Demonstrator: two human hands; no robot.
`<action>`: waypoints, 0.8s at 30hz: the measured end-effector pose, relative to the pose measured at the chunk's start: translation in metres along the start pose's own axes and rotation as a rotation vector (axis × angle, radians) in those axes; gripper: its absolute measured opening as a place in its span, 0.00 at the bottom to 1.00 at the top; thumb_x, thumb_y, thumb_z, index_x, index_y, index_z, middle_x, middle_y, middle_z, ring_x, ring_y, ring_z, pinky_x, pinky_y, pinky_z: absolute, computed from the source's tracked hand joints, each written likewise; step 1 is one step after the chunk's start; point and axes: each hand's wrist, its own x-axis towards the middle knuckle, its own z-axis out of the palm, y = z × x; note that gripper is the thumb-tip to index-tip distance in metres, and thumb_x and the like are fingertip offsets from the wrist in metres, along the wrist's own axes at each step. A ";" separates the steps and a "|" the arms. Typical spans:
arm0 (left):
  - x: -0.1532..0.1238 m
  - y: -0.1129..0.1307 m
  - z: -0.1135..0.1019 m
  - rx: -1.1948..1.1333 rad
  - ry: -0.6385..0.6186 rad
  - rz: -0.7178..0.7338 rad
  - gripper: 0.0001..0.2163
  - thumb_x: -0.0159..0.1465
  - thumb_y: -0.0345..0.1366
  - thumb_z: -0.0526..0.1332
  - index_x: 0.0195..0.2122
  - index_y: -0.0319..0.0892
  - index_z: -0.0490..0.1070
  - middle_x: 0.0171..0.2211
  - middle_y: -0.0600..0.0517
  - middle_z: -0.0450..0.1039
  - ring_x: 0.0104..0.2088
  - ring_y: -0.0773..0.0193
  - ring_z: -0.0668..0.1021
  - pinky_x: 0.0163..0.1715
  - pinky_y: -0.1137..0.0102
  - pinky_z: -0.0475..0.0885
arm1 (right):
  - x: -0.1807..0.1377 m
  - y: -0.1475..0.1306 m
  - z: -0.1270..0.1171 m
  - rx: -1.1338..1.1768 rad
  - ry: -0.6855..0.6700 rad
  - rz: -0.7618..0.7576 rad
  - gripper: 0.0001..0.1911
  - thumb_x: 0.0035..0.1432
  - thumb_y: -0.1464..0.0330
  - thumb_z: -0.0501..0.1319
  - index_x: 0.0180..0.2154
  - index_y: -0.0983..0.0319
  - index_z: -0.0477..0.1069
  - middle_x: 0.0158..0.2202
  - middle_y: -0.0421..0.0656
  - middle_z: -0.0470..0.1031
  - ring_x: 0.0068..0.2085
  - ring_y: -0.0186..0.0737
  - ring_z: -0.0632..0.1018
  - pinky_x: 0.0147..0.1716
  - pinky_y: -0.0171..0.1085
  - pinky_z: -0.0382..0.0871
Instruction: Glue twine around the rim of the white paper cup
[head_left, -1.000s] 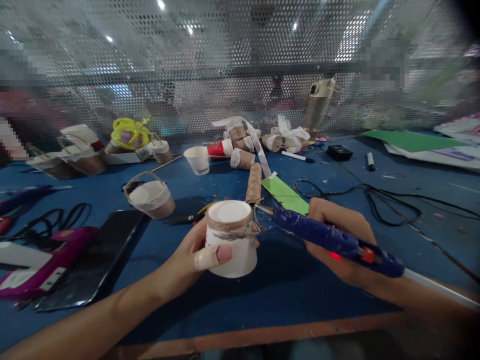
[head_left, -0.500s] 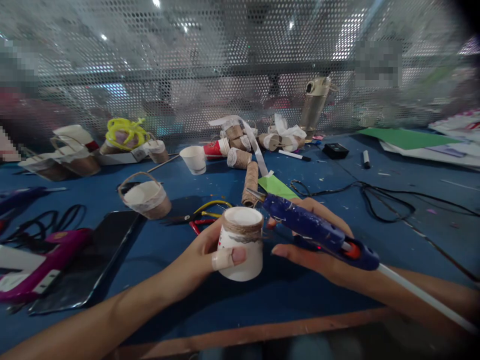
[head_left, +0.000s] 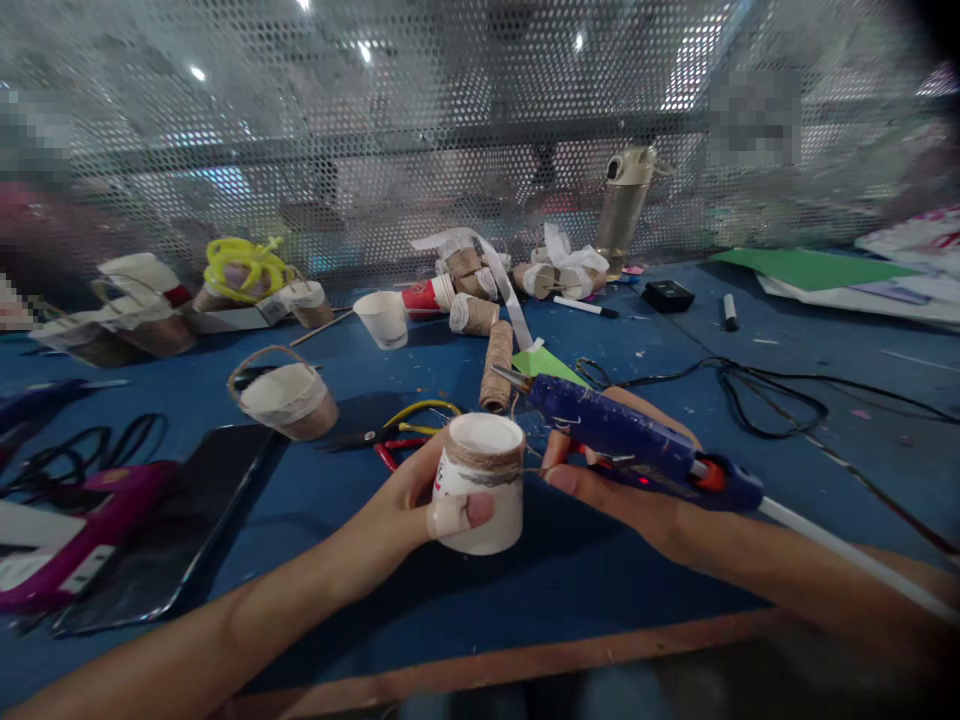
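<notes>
Here at the centre of the dial sits the white paper cup (head_left: 487, 525), its upper band wound with twine (head_left: 487, 461), and the left hand (head_left: 416, 500) has its grip wrapped firmly around the side from nine o'clock! Over at three, the right hand (head_left: 626, 505) has its grip around a blue glue gun (head_left: 619, 425), nozzle pointing to ten, thumb and finger pinching a loose strand from the cup! On the blue counter (head_left: 600, 590), the twine spool (head_left: 496, 370) lies at twelve, yellow-and-red-handled pliers (head_left: 369, 438) at ten.
</notes>
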 end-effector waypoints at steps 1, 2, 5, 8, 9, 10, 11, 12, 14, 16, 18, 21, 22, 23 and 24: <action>0.000 0.000 -0.001 0.000 0.000 -0.007 0.26 0.52 0.44 0.70 0.52 0.45 0.69 0.49 0.47 0.77 0.51 0.48 0.73 0.48 0.63 0.67 | 0.000 0.003 0.000 0.008 -0.006 0.014 0.06 0.53 0.71 0.69 0.32 0.59 0.73 0.31 0.36 0.75 0.31 0.31 0.76 0.32 0.31 0.73; 0.000 -0.001 -0.002 -0.003 -0.002 -0.013 0.26 0.52 0.44 0.70 0.52 0.45 0.69 0.50 0.47 0.76 0.51 0.48 0.73 0.48 0.62 0.67 | 0.000 0.005 0.000 0.021 -0.022 0.027 0.06 0.53 0.70 0.68 0.33 0.58 0.73 0.32 0.36 0.75 0.31 0.31 0.76 0.33 0.31 0.73; 0.001 -0.003 -0.005 -0.010 -0.016 -0.014 0.27 0.53 0.44 0.70 0.53 0.46 0.68 0.51 0.47 0.75 0.53 0.47 0.72 0.49 0.62 0.67 | 0.000 0.011 -0.001 0.066 -0.084 0.073 0.06 0.54 0.68 0.68 0.33 0.57 0.72 0.33 0.35 0.74 0.32 0.30 0.75 0.34 0.31 0.73; 0.002 -0.004 -0.008 -0.010 -0.070 -0.011 0.27 0.54 0.44 0.70 0.54 0.46 0.68 0.52 0.47 0.74 0.54 0.47 0.72 0.51 0.61 0.66 | 0.001 0.011 -0.001 0.120 -0.118 0.136 0.05 0.55 0.67 0.68 0.32 0.58 0.72 0.33 0.35 0.73 0.32 0.30 0.74 0.35 0.31 0.72; 0.002 -0.005 -0.009 -0.013 -0.087 -0.010 0.27 0.54 0.43 0.69 0.54 0.47 0.67 0.53 0.47 0.74 0.55 0.47 0.71 0.52 0.61 0.66 | 0.002 0.010 -0.001 0.137 -0.120 0.159 0.05 0.55 0.67 0.67 0.32 0.58 0.72 0.32 0.36 0.73 0.32 0.30 0.74 0.35 0.32 0.72; 0.002 -0.005 -0.010 -0.018 -0.099 -0.010 0.26 0.55 0.43 0.69 0.55 0.47 0.67 0.53 0.48 0.74 0.55 0.47 0.71 0.52 0.61 0.65 | 0.003 0.009 -0.001 0.149 -0.119 0.180 0.05 0.55 0.67 0.67 0.31 0.58 0.72 0.32 0.36 0.73 0.31 0.31 0.74 0.34 0.32 0.72; 0.002 -0.005 -0.011 -0.022 -0.108 -0.010 0.26 0.55 0.43 0.69 0.55 0.47 0.67 0.54 0.48 0.74 0.55 0.48 0.71 0.53 0.62 0.65 | 0.003 0.007 -0.001 0.154 -0.121 0.195 0.06 0.55 0.67 0.67 0.30 0.59 0.72 0.31 0.36 0.73 0.31 0.31 0.73 0.34 0.33 0.71; 0.002 -0.006 -0.011 -0.026 -0.111 -0.009 0.26 0.55 0.43 0.68 0.55 0.48 0.67 0.54 0.48 0.73 0.56 0.48 0.70 0.53 0.62 0.65 | 0.004 0.006 -0.001 0.147 -0.123 0.203 0.06 0.55 0.66 0.67 0.30 0.59 0.72 0.30 0.36 0.72 0.30 0.31 0.73 0.33 0.33 0.71; 0.001 -0.006 -0.011 -0.030 -0.119 -0.012 0.26 0.55 0.43 0.69 0.55 0.48 0.67 0.54 0.48 0.73 0.56 0.48 0.70 0.52 0.62 0.65 | 0.004 0.006 -0.001 0.106 -0.143 0.204 0.07 0.56 0.65 0.66 0.30 0.59 0.72 0.28 0.36 0.71 0.29 0.31 0.72 0.32 0.33 0.69; 0.000 -0.006 -0.011 -0.031 -0.125 -0.015 0.27 0.55 0.43 0.69 0.56 0.48 0.67 0.54 0.48 0.73 0.56 0.48 0.70 0.53 0.62 0.65 | 0.005 0.006 -0.001 0.069 -0.154 0.202 0.08 0.57 0.63 0.65 0.29 0.60 0.72 0.27 0.36 0.70 0.29 0.31 0.71 0.32 0.34 0.68; 0.000 -0.006 -0.011 -0.032 -0.130 -0.017 0.27 0.55 0.43 0.69 0.56 0.49 0.66 0.55 0.49 0.73 0.56 0.48 0.70 0.54 0.61 0.64 | 0.005 0.007 -0.002 0.056 -0.155 0.206 0.08 0.57 0.63 0.65 0.29 0.60 0.72 0.25 0.36 0.69 0.29 0.32 0.71 0.32 0.34 0.67; 0.001 -0.006 -0.011 -0.028 -0.138 -0.006 0.29 0.55 0.43 0.69 0.57 0.48 0.66 0.55 0.48 0.73 0.56 0.48 0.70 0.54 0.60 0.64 | 0.004 0.007 -0.002 0.080 -0.167 0.219 0.09 0.57 0.63 0.65 0.30 0.60 0.71 0.27 0.36 0.70 0.29 0.31 0.72 0.32 0.33 0.67; 0.002 -0.007 -0.011 -0.024 -0.140 -0.003 0.29 0.55 0.43 0.69 0.57 0.48 0.66 0.54 0.48 0.73 0.56 0.48 0.70 0.54 0.60 0.64 | 0.004 0.007 -0.002 0.094 -0.171 0.223 0.08 0.57 0.63 0.65 0.31 0.60 0.71 0.28 0.36 0.71 0.30 0.31 0.72 0.32 0.33 0.67; 0.002 -0.007 -0.011 -0.019 -0.141 -0.001 0.28 0.55 0.43 0.69 0.57 0.48 0.66 0.54 0.47 0.73 0.55 0.48 0.70 0.54 0.60 0.64 | 0.004 0.006 -0.001 0.110 -0.172 0.227 0.08 0.57 0.63 0.65 0.31 0.61 0.71 0.29 0.36 0.71 0.31 0.31 0.73 0.32 0.32 0.68; 0.002 -0.007 -0.011 -0.016 -0.142 -0.002 0.28 0.55 0.43 0.69 0.57 0.48 0.66 0.54 0.47 0.73 0.55 0.48 0.71 0.54 0.60 0.64 | 0.004 0.006 -0.001 0.124 -0.169 0.229 0.08 0.57 0.64 0.65 0.31 0.61 0.70 0.29 0.36 0.72 0.31 0.30 0.73 0.32 0.31 0.68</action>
